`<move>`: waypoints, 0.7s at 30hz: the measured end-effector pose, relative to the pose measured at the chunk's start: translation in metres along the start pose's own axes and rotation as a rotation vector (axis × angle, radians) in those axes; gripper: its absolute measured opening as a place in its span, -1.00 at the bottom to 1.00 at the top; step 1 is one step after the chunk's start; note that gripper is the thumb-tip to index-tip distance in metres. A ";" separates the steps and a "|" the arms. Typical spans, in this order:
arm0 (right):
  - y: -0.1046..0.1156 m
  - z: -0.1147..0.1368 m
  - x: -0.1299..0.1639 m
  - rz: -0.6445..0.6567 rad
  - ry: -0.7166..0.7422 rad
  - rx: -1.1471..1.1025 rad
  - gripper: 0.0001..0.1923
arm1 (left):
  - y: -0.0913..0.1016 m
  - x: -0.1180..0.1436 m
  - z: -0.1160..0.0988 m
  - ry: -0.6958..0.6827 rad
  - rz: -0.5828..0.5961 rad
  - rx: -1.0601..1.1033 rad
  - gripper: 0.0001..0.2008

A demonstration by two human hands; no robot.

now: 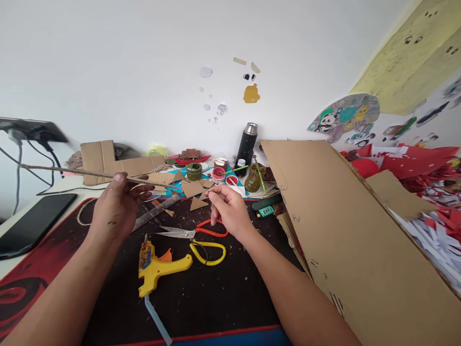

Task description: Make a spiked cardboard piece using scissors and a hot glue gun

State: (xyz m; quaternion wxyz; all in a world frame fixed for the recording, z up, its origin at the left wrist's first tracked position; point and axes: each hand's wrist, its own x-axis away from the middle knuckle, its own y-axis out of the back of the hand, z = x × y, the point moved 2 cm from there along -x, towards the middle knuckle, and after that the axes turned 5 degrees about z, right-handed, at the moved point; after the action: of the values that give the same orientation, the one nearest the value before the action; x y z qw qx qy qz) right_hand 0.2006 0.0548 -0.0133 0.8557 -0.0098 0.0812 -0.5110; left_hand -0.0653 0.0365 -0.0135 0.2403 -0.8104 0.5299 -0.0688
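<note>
In my left hand (118,199) a long, thin brown strip (72,170), perhaps cardboard seen edge-on, is held between thumb and fingers. It runs from the far left to near the middle, above the mat. My right hand (226,206) is closed in a pinch; whatever lies at its fingertips is too small to make out. Below that hand rest scissors (211,232) with one red and one yellow handle, blades apart. A yellow hot glue gun (154,269) lies nearer to me, with a glue stick (157,319) sticking out of its back end. A clear ruler (153,212) is partly behind my left hand.
Cardboard scraps (192,188), paint jars (194,171) and a black thermos (247,146) stand along the wall. At right leans a large cardboard sheet or box (345,216), with red and white paper shreds (432,202) beyond. A phone (36,223) lies at left.
</note>
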 end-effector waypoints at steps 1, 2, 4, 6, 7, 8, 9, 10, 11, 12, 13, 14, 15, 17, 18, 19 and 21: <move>0.001 0.000 0.000 -0.020 0.007 0.004 -0.72 | 0.000 0.000 0.000 0.002 0.001 0.000 -0.45; 0.001 0.000 0.000 -0.039 0.010 0.010 -0.73 | 0.000 0.000 0.001 0.002 0.003 0.000 -0.43; 0.002 0.001 0.000 -0.065 0.012 0.023 -0.74 | -0.001 0.000 0.001 -0.003 0.007 -0.001 -0.42; 0.000 0.002 0.001 -0.062 0.008 0.025 -0.76 | -0.003 0.001 0.001 -0.008 0.013 -0.005 -0.45; -0.001 0.002 0.002 -0.055 0.005 0.018 -0.77 | -0.004 0.002 0.001 -0.009 0.017 -0.009 -0.46; -0.002 0.003 0.002 -0.045 0.003 0.010 -0.77 | -0.004 0.003 0.001 -0.008 0.022 -0.012 -0.47; -0.003 0.002 0.002 -0.037 0.000 0.004 -0.78 | -0.005 0.003 0.002 -0.006 0.026 -0.016 -0.47; -0.004 0.002 0.003 -0.028 -0.003 -0.001 -0.79 | -0.005 0.004 0.002 -0.004 0.030 -0.020 -0.48; -0.005 0.001 0.003 -0.022 -0.006 -0.004 -0.79 | -0.005 0.004 0.003 -0.002 0.031 -0.023 -0.48; -0.005 0.000 0.003 -0.017 -0.008 -0.002 -0.79 | -0.005 0.004 0.003 0.001 0.031 -0.024 -0.47; -0.006 -0.001 0.004 -0.012 -0.011 0.010 -0.79 | -0.005 0.004 0.004 0.003 0.029 -0.025 -0.47; -0.007 -0.002 0.004 -0.007 -0.012 0.031 -0.78 | -0.005 0.003 0.005 0.005 0.027 -0.026 -0.46; -0.007 -0.003 0.005 -0.004 -0.011 0.062 -0.77 | -0.005 0.003 0.005 0.007 0.025 -0.025 -0.45; -0.009 -0.005 0.006 0.003 -0.008 0.137 -0.75 | -0.005 0.003 0.006 0.007 0.020 -0.022 -0.44; -0.010 -0.006 0.007 0.008 -0.006 0.169 -0.73 | -0.005 0.003 0.006 0.007 0.019 -0.021 -0.45; -0.011 -0.007 0.008 0.016 -0.005 0.195 -0.72 | -0.005 0.003 0.006 0.006 0.019 -0.020 -0.45; -0.013 -0.007 0.009 0.037 -0.001 0.230 -0.70 | -0.005 0.003 0.006 0.005 0.020 -0.022 -0.45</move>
State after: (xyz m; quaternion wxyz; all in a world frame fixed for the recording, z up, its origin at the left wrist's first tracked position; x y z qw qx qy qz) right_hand 0.1920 0.0410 -0.0199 0.8606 0.0895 0.0219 -0.5008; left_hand -0.0575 0.0372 -0.0168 0.2309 -0.8073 0.5395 -0.0626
